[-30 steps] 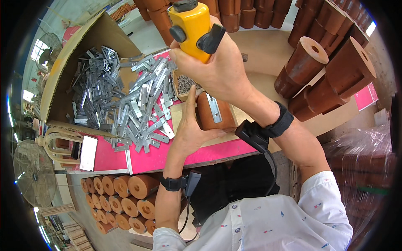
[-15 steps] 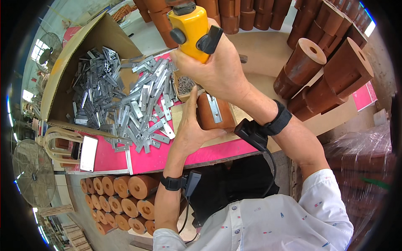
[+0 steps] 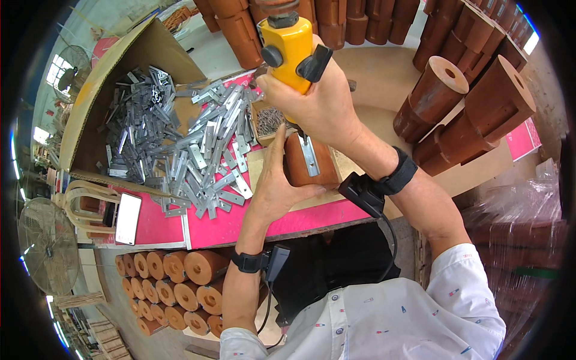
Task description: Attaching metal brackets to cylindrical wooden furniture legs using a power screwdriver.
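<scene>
My right hand (image 3: 327,105) is wrapped round a yellow power screwdriver (image 3: 289,53), held upright over the work. Its dark bit (image 3: 302,134) shows at the far end of a small metal plate (image 3: 310,159); whether a screw is under it I cannot tell. That plate lies lengthwise on top of a brown cylindrical block (image 3: 297,165) resting on its side. My left hand (image 3: 273,189) grips the block from its left, with the thumb along the near end and the fingers along the left side. Just beyond the block stands a small box of screws (image 3: 268,122).
Many loose metal plates (image 3: 207,144) lie on the pink tabletop (image 3: 270,225), spilling from a cardboard box (image 3: 90,120) at left. Brown cylinders (image 3: 432,90) stand at right and along the back. More cylinders (image 3: 204,267) are stacked below the table. A white phone (image 3: 128,219) stands at the left edge.
My right hand has shifted the screwdriver a little right and nearer to me, so its bit now shows at the plate's far end. My left hand has stayed on the block.
</scene>
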Demonstrator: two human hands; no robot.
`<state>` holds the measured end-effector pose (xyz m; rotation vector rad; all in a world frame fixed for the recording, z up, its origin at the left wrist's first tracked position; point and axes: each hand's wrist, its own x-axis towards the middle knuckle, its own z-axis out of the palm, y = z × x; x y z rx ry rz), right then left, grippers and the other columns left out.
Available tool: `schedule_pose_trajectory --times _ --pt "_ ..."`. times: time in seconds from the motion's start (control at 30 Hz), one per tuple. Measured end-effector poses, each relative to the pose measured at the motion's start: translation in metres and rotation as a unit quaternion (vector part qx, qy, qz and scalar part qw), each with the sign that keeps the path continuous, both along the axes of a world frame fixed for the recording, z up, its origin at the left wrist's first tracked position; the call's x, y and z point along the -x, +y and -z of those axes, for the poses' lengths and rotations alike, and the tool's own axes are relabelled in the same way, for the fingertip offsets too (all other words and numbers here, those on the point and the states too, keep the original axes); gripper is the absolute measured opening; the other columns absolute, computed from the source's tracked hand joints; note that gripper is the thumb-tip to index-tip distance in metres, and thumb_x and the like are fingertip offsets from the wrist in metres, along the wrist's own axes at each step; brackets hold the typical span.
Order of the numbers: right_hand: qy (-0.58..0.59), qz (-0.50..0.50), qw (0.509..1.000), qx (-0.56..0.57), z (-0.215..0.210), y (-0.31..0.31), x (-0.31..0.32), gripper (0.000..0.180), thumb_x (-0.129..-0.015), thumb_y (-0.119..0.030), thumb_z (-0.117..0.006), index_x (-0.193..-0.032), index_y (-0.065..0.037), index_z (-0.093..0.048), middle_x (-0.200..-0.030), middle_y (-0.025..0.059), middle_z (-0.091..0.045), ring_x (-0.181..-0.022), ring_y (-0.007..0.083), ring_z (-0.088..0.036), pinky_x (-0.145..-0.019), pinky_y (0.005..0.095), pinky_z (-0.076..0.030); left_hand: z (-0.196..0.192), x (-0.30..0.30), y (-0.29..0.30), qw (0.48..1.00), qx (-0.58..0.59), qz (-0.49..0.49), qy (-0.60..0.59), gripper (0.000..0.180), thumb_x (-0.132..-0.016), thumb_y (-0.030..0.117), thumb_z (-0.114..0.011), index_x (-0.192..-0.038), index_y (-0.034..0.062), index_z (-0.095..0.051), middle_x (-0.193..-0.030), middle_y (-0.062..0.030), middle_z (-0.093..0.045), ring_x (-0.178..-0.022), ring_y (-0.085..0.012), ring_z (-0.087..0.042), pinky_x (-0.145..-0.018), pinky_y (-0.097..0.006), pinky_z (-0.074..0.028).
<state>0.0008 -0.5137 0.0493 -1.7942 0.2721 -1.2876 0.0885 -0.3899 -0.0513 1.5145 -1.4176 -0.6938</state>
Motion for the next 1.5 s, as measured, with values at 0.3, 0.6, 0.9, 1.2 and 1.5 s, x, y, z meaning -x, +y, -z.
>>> schedule_pose_trajectory --times 0.3,0.6,0.9,1.2,1.5 --pt "-0.001 -0.007 1.0 -0.021 0.003 0.002 0.002 0.056 -0.078 -0.022 -0.073 -0.123 0.0 -0.048 -0.091 0.0137 -0.066 -0.084 0.0242 -0.066 -0.078 0.035 -0.051 0.0 -0.001 0.001 1.0 -0.018 0.0 0.025 0.124 -0.058 0.026 -0.09 -0.152 0.0016 -0.012 -0.145 -0.0247 -0.034 -0.135 -0.037 -0.036 -0.112 -0.042 -0.033" --pt "-0.036 -0.015 0.998 -0.058 -0.002 -0.004 0.004 0.05 -0.079 -0.022 -0.074 -0.118 0.001 -0.053 -0.09 0.0105 -0.066 -0.084 0.0165 -0.064 -0.078 0.0318 -0.051 -0.021 -0.016 -0.002 0.999 -0.018 -0.017 -0.025 0.094 -0.069 0.019 -0.08 -0.147 0.004 -0.029 -0.143 -0.0211 -0.04 -0.133 -0.0331 -0.041 -0.109 -0.041 -0.036" --pt "-0.078 -0.014 0.994 -0.078 -0.031 -0.007 0.032 0.033 -0.081 -0.015 -0.073 -0.106 0.0 -0.058 -0.088 0.0019 -0.064 -0.08 0.0075 -0.058 -0.075 0.026 -0.05 -0.003 -0.066 -0.082 0.948 -0.016 -0.035 -0.317 0.022 -0.077 0.004 -0.065 -0.098 0.0004 -0.071 -0.098 -0.0211 -0.068 -0.092 -0.0338 -0.067 -0.081 -0.04 -0.052" --pt "-0.073 -0.019 0.992 -0.097 -0.027 -0.001 0.051 0.032 -0.082 -0.014 -0.072 -0.107 -0.001 -0.057 -0.09 0.0007 -0.062 -0.082 0.0066 -0.057 -0.075 0.025 -0.048 0.0 -0.065 -0.108 0.935 -0.106 0.005 -0.339 0.011 -0.073 0.003 -0.063 -0.08 0.0 -0.071 -0.084 -0.0239 -0.067 -0.086 -0.0378 -0.067 -0.079 -0.044 -0.052" --pt "-0.071 -0.021 0.993 -0.087 -0.027 0.001 0.051 0.03 -0.083 -0.013 -0.072 -0.106 -0.001 -0.057 -0.089 0.0001 -0.061 -0.081 0.0062 -0.056 -0.074 0.0247 -0.048 -0.006 -0.061 -0.087 0.965 0.04 -0.099 -0.238 0.014 -0.079 0.009 -0.065 -0.087 -0.0007 -0.07 -0.082 -0.0231 -0.067 -0.08 -0.0351 -0.067 -0.073 -0.041 -0.052"
